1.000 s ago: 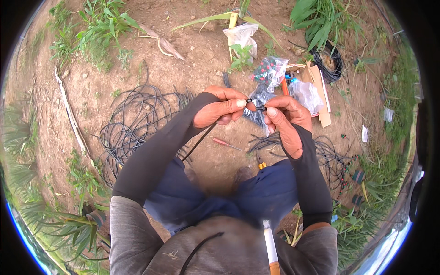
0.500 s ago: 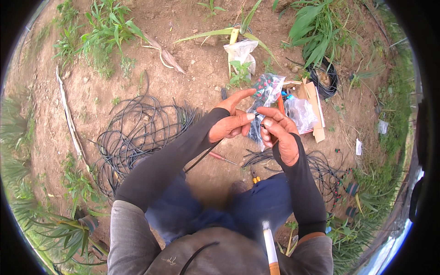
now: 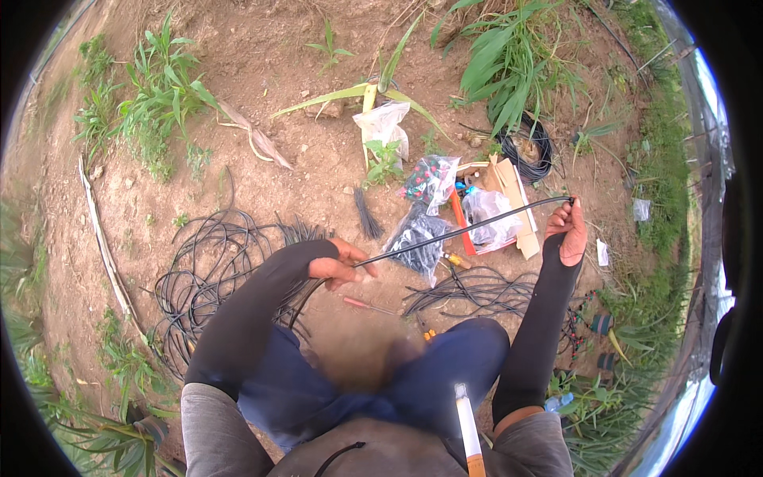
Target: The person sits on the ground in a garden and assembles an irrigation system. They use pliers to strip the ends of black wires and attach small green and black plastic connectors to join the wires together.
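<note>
A thin black tube [image 3: 465,230] is stretched taut between my two hands. My left hand [image 3: 342,265] pinches it near the middle of the view, above my knees. My right hand [image 3: 569,230] grips its far end, held out to the right. From my left hand the tube runs down to a loose coil of black tubing [image 3: 211,274] on the bare soil at the left.
Clear plastic bags of small parts [image 3: 433,179], a cardboard piece [image 3: 513,195], and a red-handled tool [image 3: 366,304] lie on the dirt ahead. Another tubing bundle [image 3: 477,290] lies at right, a dark coil [image 3: 536,151] farther back. Weeds ring the patch.
My hands, held close together a second ago, have drawn apart: the right hand has swung out to the right, pulling a length of tube straight. The view has also shifted.
</note>
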The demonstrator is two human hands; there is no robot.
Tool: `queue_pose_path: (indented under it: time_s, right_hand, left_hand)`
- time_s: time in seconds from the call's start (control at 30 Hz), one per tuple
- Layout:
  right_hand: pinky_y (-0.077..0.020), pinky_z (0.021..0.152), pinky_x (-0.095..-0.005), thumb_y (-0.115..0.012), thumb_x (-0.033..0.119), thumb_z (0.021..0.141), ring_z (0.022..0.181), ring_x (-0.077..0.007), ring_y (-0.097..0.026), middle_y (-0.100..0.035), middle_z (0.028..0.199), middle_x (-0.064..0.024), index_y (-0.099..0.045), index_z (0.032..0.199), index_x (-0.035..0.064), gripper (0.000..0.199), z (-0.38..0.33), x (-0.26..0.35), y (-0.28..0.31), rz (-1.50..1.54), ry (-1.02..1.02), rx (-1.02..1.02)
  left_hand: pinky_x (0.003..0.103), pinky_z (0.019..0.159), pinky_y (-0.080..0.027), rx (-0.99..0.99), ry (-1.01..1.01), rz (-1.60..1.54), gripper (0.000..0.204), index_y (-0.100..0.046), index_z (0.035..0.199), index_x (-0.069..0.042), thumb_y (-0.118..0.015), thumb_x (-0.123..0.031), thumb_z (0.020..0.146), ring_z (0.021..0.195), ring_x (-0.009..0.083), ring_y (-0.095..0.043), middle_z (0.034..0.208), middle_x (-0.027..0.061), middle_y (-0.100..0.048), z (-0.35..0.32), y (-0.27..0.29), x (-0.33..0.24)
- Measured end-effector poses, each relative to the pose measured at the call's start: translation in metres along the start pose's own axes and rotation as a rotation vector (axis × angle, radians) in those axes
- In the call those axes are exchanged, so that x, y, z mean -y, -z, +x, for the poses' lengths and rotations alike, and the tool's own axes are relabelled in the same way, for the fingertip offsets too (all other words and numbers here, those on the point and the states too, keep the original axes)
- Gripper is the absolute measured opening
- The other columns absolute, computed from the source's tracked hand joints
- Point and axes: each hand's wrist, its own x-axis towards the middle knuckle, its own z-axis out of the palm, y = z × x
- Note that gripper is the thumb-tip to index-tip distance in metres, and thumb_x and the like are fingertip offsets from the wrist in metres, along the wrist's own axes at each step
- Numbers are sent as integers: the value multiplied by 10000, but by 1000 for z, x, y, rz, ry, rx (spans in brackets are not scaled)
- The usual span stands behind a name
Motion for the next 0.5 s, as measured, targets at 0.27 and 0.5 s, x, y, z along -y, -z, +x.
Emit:
queue_pose_path:
  time_s: [0.27,0.5]
  right_hand:
    - [-405,459,-234,-572,218,947,562,-117,-471,-501,661,-11,-551,870,64,174,104,206,193,-115,487,-466]
    - [-356,447,-207,-645,253,901,538,-78,-450,-470,663,22,-606,978,79,195,92,152,123,-546,554,-419]
  left_hand:
    - [251,501,-466,-189,474,123,307,-660,1129,-87,-640,-203,845,538,102,-562,591,-1,-538,-47,67,78]
    - [238,411,-324,-381,-432,-546,502,-325,1443,-108,-475,-107,963,436,80,-350,639,9,-489,-61,43,4]
